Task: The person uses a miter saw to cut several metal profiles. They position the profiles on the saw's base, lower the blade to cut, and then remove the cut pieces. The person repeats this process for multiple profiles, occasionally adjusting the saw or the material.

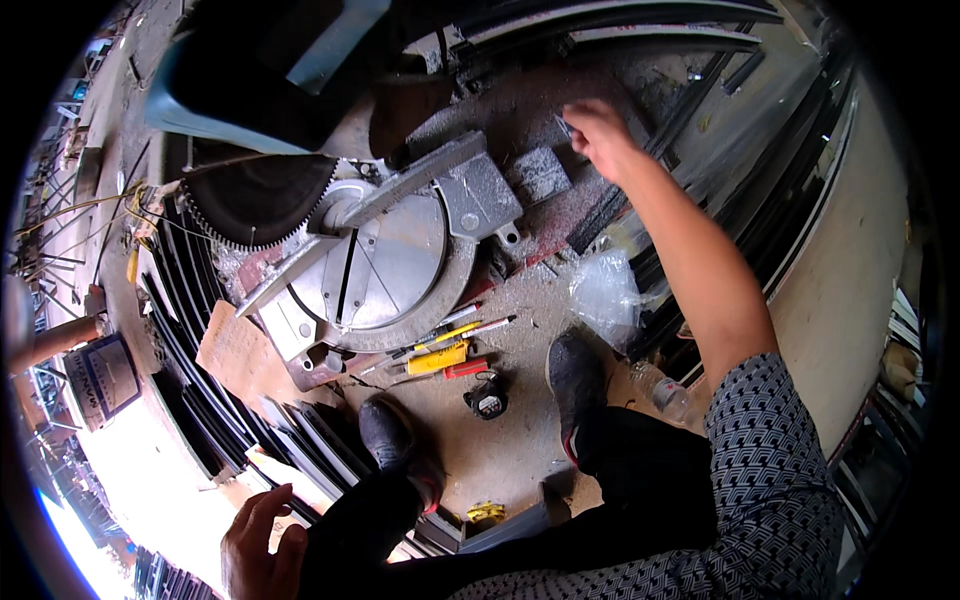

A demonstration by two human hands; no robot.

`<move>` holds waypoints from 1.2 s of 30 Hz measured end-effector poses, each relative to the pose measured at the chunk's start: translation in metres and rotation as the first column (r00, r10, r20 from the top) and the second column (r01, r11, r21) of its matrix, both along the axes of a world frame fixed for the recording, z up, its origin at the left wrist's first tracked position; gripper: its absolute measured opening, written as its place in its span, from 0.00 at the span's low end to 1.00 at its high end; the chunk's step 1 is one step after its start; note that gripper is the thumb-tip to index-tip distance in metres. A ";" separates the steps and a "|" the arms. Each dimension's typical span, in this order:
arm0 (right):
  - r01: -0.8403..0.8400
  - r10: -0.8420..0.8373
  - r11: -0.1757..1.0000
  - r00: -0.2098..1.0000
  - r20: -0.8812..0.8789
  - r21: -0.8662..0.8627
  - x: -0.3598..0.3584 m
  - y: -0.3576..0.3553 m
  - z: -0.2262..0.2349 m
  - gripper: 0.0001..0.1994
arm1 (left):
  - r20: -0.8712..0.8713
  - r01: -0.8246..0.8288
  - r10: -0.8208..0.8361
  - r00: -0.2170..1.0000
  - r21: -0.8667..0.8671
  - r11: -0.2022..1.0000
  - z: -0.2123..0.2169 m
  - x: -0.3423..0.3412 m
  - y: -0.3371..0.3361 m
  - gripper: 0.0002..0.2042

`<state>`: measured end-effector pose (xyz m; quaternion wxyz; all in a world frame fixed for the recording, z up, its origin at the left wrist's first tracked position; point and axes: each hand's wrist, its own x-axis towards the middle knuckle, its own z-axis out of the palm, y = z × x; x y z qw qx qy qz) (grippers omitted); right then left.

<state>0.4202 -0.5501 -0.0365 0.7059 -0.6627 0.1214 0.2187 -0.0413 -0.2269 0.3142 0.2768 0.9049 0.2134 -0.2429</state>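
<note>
1 lettered container [105,380] left of saw [385,255]

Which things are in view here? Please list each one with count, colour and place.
Saw table: one, silver, centre left
Toothed blade: one, dark, upper left
Strips: many, mostly black, both sides
Sheet: one, brown, below-left of saw table
Pen-like tools: about three, mixed colours, below saw table
Cutter-like tool: one, yellow, beside these
Small piece: one, red, beside that
Tape measure: one, mostly black, between shoes
Plastic bag: one, clear, ahead of right shoe
Bottle: one, clear, right of right shoe
Bucket: one, dark, far left
Co-worker's arm: one, bare, far left
Shoes: two, dark, on floor
Left hand: one, bare, lower left
Right hand: one, bare, upper right, grip unclear
</note>
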 end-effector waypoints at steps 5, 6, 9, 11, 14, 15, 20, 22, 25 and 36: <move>0.169 -0.142 0.984 0.936 -0.322 0.058 -0.048 -0.042 0.018 0.04 | 0.026 -0.028 0.028 0.999 -0.026 0.999 0.008 0.001 -0.008 0.18; 0.201 -0.165 0.977 0.921 -0.353 0.068 -0.062 -0.047 0.024 0.04 | 0.037 -0.020 0.021 0.999 -0.032 0.999 0.009 0.001 -0.009 0.18; 0.232 -0.092 0.939 0.880 -0.467 0.252 -0.102 -0.081 0.008 0.05 | 0.056 -0.022 0.026 0.998 -0.067 0.997 0.012 0.000 -0.010 0.18; 0.236 -0.086 0.935 0.875 -0.477 0.265 -0.127 -0.080 0.005 0.06 | 0.069 -0.020 0.022 0.997 -0.025 0.999 0.014 -0.010 -0.010 0.19; 0.207 -0.092 0.963 0.852 -0.515 0.170 -0.142 -0.087 0.001 0.06 | 0.070 0.029 -0.030 0.997 0.015 0.999 0.020 -0.012 -0.008 0.19; 0.181 -0.074 0.969 0.861 -0.503 0.169 -0.142 -0.089 0.007 0.06 | 0.006 -0.015 0.015 1.000 -0.001 1.000 0.023 -0.013 -0.010 0.20; 0.172 -0.143 0.985 0.886 -0.441 0.027 -0.054 -0.058 0.039 0.07 | 0.137 0.064 -0.068 0.988 0.035 0.997 0.029 -0.009 -0.017 0.20; 0.078 -0.027 0.947 0.986 -0.165 0.311 0.004 -0.007 0.102 0.08 | 0.081 0.023 -0.023 0.996 0.004 1.000 0.035 -0.009 -0.020 0.20; -0.050 0.017 0.901 0.997 0.081 0.431 0.082 0.051 0.214 0.23 | 0.090 0.026 -0.027 0.996 0.003 1.000 0.041 -0.013 -0.023 0.20; -0.231 0.290 0.929 0.940 0.179 -0.288 -0.083 0.019 0.136 0.10 | 0.265 -0.094 0.100 0.959 -0.033 0.995 0.052 -0.055 -0.006 0.20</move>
